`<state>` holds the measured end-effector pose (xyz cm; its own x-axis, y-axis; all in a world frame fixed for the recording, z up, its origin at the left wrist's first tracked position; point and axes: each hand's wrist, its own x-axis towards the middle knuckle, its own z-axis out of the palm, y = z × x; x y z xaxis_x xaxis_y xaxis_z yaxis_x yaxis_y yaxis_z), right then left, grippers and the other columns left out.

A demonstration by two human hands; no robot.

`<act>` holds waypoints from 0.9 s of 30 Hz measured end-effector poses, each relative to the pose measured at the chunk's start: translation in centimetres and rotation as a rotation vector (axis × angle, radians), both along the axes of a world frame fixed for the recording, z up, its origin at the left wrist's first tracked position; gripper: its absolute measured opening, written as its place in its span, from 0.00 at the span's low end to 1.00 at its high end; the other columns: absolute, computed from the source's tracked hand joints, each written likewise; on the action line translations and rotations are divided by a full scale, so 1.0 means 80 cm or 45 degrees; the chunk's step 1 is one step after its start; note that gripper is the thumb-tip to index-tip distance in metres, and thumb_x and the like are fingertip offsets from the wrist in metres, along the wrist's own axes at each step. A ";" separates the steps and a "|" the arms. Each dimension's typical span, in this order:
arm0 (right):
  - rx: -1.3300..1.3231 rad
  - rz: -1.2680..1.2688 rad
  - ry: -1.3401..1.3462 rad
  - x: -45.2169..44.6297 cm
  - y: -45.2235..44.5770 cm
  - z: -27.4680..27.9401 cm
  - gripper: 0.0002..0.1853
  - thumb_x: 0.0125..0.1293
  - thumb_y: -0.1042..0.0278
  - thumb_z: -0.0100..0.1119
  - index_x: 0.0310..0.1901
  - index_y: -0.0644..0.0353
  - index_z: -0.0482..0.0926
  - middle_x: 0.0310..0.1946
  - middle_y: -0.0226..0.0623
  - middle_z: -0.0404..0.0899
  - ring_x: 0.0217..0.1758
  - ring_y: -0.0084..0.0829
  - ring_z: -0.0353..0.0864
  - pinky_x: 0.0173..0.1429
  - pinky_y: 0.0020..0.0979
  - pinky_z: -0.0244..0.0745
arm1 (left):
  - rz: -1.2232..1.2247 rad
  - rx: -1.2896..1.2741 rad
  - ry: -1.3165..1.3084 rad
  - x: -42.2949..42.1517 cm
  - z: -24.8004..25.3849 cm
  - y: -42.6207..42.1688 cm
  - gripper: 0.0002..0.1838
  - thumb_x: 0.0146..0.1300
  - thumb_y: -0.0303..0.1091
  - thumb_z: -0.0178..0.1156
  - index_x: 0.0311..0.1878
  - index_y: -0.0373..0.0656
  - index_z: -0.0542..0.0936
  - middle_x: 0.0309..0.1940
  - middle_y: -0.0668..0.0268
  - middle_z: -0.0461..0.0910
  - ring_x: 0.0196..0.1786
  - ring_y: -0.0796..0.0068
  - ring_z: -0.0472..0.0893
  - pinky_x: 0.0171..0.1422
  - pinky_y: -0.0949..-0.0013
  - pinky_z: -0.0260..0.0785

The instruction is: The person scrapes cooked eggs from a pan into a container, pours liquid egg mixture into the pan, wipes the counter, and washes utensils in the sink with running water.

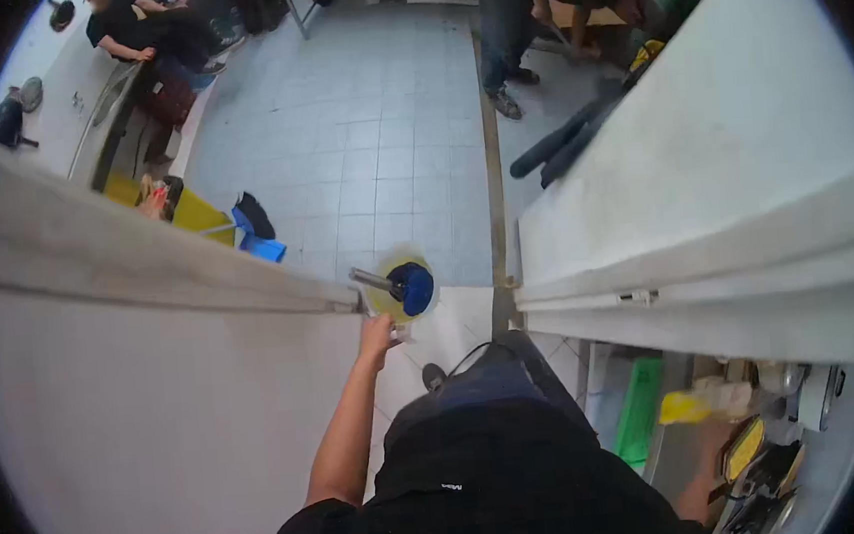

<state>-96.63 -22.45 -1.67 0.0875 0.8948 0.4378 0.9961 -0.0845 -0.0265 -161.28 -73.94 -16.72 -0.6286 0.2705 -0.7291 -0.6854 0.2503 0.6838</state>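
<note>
My left hand (pixel 379 337) reaches forward with its fingers closed at the edge of a white door (pixel 196 386), around what looks like a pale door handle (pixel 402 335). Just beyond it on the floor stands a yellow bucket (pixel 383 306). Dark blue material (pixel 414 288) fills the bucket, and a metal tube (pixel 373 278) slants out of it to the left. My right forearm (pixel 700 491) shows at the lower right beside a cluttered shelf. The right hand's fingers cannot be made out there, near a blurred yellow object (pixel 684 407).
A second white panel (pixel 701 185) stands on the right. Ahead lies a tiled floor (pixel 357 142). A blue dustpan (pixel 263 247) is at the left. One person (pixel 567 5) bends over at the upper right; another person (pixel 153 33) sits at the upper left. A green object (pixel 641 411) is low right.
</note>
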 end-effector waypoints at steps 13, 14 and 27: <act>-1.588 0.835 -0.181 -0.680 -0.179 -0.299 0.16 0.63 0.67 0.56 0.48 0.67 0.78 0.43 0.60 0.80 0.48 0.60 0.79 0.56 0.51 0.73 | 0.454 0.260 -0.064 -0.486 -0.029 0.049 0.20 0.65 0.43 0.50 0.53 0.39 0.77 0.49 0.57 0.77 0.47 0.62 0.79 0.52 0.47 0.77; -1.577 0.983 -0.205 -0.744 -0.156 -0.305 0.15 0.63 0.67 0.55 0.48 0.67 0.78 0.43 0.60 0.80 0.48 0.60 0.79 0.55 0.51 0.73 | 0.520 0.272 -0.051 -0.516 -0.040 0.033 0.20 0.65 0.43 0.50 0.53 0.40 0.77 0.49 0.57 0.77 0.48 0.62 0.79 0.51 0.48 0.77; -1.039 2.331 -0.261 -1.733 -0.291 -0.182 0.10 0.63 0.68 0.58 0.38 0.68 0.81 0.31 0.55 0.82 0.40 0.59 0.81 0.45 0.50 0.77 | 0.958 0.018 0.166 -0.810 -0.114 -0.231 0.19 0.66 0.41 0.48 0.49 0.36 0.78 0.41 0.60 0.79 0.43 0.64 0.81 0.46 0.56 0.79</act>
<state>-235.25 -45.70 -16.19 -0.9691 -0.1923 -0.1548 -0.1139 0.9047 -0.4104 -226.09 -92.41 -25.88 -0.7277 -0.2562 -0.6363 -0.5815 -0.2614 0.7704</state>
